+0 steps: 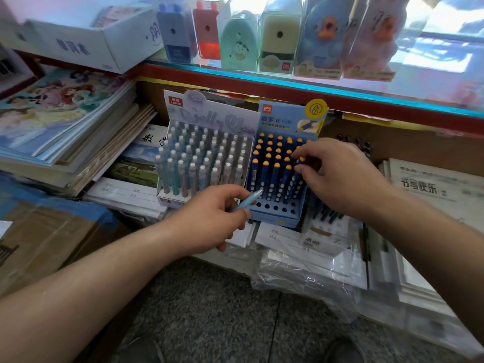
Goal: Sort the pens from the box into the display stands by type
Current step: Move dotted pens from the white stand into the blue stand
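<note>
Two display stands sit side by side under a glass counter. The pale stand (172, 199) on the left is packed with pastel pens. The blue stand (275, 216) on the right holds dark blue pens with orange tips, and its front row of holes is bare. My left hand (212, 216) grips a light blue pen (247, 201) in front of the blue stand. My right hand (337, 174) pinches the top of a dark blue orange-tipped pen (301, 160) standing at the stand's right side. A box with dark pens (326, 214) lies partly hidden under my right hand.
Stacked notebooks and picture books (65, 121) fill the left. Exercise books (432, 189) and plastic-wrapped packs (309, 273) lie to the right and in front. Boxed pencil sharpeners (279, 35) stand on the glass counter above. A cardboard carton (44, 237) sits at lower left.
</note>
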Demonstrator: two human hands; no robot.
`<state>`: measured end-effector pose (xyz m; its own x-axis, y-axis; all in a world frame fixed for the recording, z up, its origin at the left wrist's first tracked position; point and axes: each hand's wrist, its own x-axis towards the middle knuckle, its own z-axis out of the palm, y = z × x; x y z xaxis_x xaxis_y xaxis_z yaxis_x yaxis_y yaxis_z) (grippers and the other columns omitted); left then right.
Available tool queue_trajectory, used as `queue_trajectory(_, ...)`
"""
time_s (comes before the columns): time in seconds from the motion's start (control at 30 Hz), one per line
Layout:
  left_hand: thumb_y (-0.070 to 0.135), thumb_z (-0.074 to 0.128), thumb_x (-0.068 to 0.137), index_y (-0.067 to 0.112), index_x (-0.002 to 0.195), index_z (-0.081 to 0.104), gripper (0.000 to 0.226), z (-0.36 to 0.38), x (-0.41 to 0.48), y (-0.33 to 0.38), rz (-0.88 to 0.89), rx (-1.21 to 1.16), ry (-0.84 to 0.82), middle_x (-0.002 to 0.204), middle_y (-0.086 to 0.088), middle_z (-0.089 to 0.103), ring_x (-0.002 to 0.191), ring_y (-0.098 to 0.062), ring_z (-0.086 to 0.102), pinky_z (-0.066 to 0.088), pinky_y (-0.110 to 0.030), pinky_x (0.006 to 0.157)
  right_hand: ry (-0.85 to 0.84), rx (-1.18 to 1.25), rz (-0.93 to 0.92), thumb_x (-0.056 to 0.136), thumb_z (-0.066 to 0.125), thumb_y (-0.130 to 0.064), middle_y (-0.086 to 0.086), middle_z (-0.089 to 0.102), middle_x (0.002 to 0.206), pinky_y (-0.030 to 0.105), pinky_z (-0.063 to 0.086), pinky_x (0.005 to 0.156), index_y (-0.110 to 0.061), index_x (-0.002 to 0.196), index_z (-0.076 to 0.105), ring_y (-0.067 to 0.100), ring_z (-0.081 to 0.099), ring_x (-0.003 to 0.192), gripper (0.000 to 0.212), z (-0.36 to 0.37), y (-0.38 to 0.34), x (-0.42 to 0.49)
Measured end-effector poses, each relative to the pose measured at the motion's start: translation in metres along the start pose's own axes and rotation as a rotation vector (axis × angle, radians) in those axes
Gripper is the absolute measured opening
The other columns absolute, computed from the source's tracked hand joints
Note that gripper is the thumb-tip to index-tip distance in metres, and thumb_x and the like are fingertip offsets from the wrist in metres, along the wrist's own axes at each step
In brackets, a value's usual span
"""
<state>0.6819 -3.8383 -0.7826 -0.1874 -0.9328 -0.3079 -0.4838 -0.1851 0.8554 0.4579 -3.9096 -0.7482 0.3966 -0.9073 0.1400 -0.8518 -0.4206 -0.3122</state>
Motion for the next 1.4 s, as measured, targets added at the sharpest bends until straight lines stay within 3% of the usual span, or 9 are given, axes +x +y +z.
queue_trajectory(0.1, 0.020, 0.058, 0.101, 0.030, 0.115, 0.064, 0.019, 0.000, 0.000, 0.000, -0.004, 0.002, 0.002, 0.085, -0.007, 0.065, 0.063, -0.015, 0.057, 0.053, -0.027, 0.053, 0.027, -0.044, 0.019, 0.100, 0.061, -0.032, -0.002, 0.070, 0.114, 0.041, 0.048, 0.099, -0.023, 0.123, 0.067, 0.019, 0.062, 0.106, 0.026, -0.001, 0.000, 0.001)
queue_trajectory(0.17, 0.020, 0.058, 0.101, 0.029, 0.116, 0.064, 0.018, 0.000, 0.000, -0.001, -0.004, 0.007, 0.002, 0.085, -0.008, 0.065, 0.063, -0.014, 0.057, 0.054, -0.027, 0.054, 0.017, -0.110, 0.051, 0.101, 0.058, -0.038, -0.001, 0.069, 0.111, 0.045, 0.040, 0.104, -0.023, 0.120, 0.066, 0.024, 0.060, 0.107, 0.026, -0.001, -0.001, 0.002)
queue_trajectory(0.33, 0.020, 0.058, 0.101, 0.029, 0.115, 0.064, 0.018, 0.000, 0.000, 0.000, -0.005, 0.004, 0.000, 0.087, -0.010, 0.065, 0.063, -0.015, 0.057, 0.053, -0.027, 0.054, -0.012, -0.211, 0.065, 0.099, 0.054, -0.052, -0.004, 0.064, 0.098, 0.046, 0.035, 0.104, -0.025, 0.107, 0.065, 0.021, 0.059, 0.096, 0.031, 0.002, -0.001, 0.005)
queue_trajectory(0.7, 0.020, 0.058, 0.101, 0.028, 0.115, 0.065, 0.018, 0.000, -0.001, -0.001, 0.002, 0.001, -0.002, 0.084, -0.007, 0.065, 0.062, -0.014, 0.057, 0.053, -0.028, 0.053, -0.081, -0.296, 0.046, 0.096, 0.058, -0.054, -0.005, 0.044, 0.101, 0.043, 0.034, 0.098, -0.029, 0.117, 0.068, 0.025, 0.050, 0.114, 0.035, 0.010, -0.005, 0.008)
queue_trajectory(0.93, 0.016, 0.056, 0.101, 0.029, 0.120, 0.063, 0.024, -0.004, -0.002, -0.002, -0.020, 0.007, 0.005, 0.082, 0.000, 0.067, 0.061, -0.011, 0.056, 0.053, -0.032, 0.056, 0.142, -0.066, -0.038, 0.089, 0.073, -0.039, -0.012, 0.052, 0.091, 0.041, 0.043, 0.094, -0.026, 0.107, 0.067, 0.013, 0.053, 0.093, 0.024, 0.003, -0.005, -0.001)
queue_trajectory(1.07, 0.010, 0.053, 0.101, 0.024, 0.129, 0.059, 0.032, -0.004, -0.008, 0.001, -0.004, -0.009, -0.055, 0.088, 0.002, 0.075, 0.066, -0.010, 0.063, 0.052, -0.029, 0.058, -0.014, 0.096, -0.269, 0.087, 0.071, -0.035, -0.014, 0.062, 0.104, 0.028, 0.051, 0.091, -0.028, 0.105, 0.071, 0.007, 0.056, 0.100, 0.019, 0.008, -0.030, -0.015)
queue_trajectory(1.13, 0.010, 0.054, 0.102, 0.020, 0.125, 0.059, 0.025, -0.004, -0.013, 0.005, 0.016, -0.049, -0.089, 0.094, 0.003, 0.076, 0.072, -0.014, 0.069, 0.054, -0.029, 0.059, -0.083, 0.051, -0.396, 0.085, 0.076, -0.033, -0.013, 0.066, 0.104, 0.031, 0.052, 0.087, -0.028, 0.107, 0.072, 0.010, 0.056, 0.100, 0.023, 0.021, -0.037, -0.017)
queue_trajectory(1.27, 0.014, 0.060, 0.100, 0.015, 0.116, 0.056, 0.016, -0.010, -0.022, 0.008, -0.028, -0.103, -0.077, 0.097, -0.002, 0.077, 0.081, -0.021, 0.075, 0.060, -0.033, 0.062, -0.115, 0.037, -0.437, 0.084, 0.081, -0.029, -0.012, 0.068, 0.090, 0.030, 0.050, 0.074, -0.026, 0.101, 0.075, 0.011, 0.053, 0.087, 0.018, 0.032, -0.037, -0.013)
queue_trajectory(1.4, 0.021, 0.069, 0.094, 0.019, 0.101, 0.065, 0.009, -0.032, -0.030, -0.002, -0.044, 0.063, 0.086, 0.090, -0.002, 0.074, 0.071, -0.014, 0.072, 0.062, -0.035, 0.060, -0.099, 0.011, -0.327, 0.087, 0.077, -0.032, -0.015, 0.063, 0.089, 0.034, 0.051, 0.080, -0.029, 0.098, 0.071, 0.010, 0.050, 0.089, 0.013, 0.028, -0.033, -0.010)
